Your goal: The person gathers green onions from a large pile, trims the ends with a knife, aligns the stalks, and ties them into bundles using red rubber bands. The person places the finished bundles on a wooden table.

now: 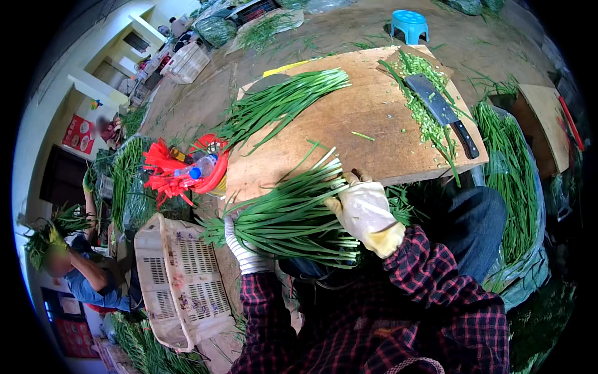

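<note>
Holding a bunch of long greens (280, 218) over the lap, just beside the wooden table (374, 146).
Head view: gloved right hand (366, 212)'s got the pale stem ends, gloved left hand (243, 249) is at the leafy end, fingers buried so can't tell its grip.

Chives (280, 215): a thick, loose bunch, held crosswise.
Long, slim green leaves, tips spreading to the left; pale, whitish stem ends sit unevenly at the right, and a few strands stray along the upper side.
</note>
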`<state>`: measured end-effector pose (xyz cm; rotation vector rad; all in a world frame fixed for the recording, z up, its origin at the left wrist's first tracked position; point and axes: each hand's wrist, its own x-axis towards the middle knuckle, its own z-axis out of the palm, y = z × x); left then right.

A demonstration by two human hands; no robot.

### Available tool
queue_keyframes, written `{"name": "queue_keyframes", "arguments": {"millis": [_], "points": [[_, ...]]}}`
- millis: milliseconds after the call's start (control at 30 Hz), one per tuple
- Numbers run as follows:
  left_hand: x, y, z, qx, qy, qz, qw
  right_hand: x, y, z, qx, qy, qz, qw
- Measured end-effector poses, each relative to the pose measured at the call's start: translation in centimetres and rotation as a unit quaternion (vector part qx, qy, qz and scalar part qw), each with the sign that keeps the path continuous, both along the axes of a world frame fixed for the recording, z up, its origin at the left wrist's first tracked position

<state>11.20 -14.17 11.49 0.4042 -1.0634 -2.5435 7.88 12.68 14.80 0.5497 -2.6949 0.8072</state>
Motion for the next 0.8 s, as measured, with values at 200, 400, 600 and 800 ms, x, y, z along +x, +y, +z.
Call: {"name": "queue_keyframes", "arguments": {"millis": [200,400,600,800], "points": [[0.2,0.4,2.5,-0.028,0.099,-0.029,0.994,-1.6,-2.2,-3.6,-0.207,-0.161,0.059,0.963],[-0.4,1.8,5.7,-0.025,0.095,-0.021,0.995,1.7,-0.1,-4.1,-0.397,-0.173,0.053,0.9],[-0.9,-0.7,6.2,-0.024,0.126,-0.031,0.991,3.8,6.4,-2.2,-0.279,-0.17,-0.132,0.936],[-1.4,-2.0,7.7,0.037,0.136,-0.066,0.988,6.2,14.3,-6.3,0.105,-0.148,-0.103,0.978]]}}
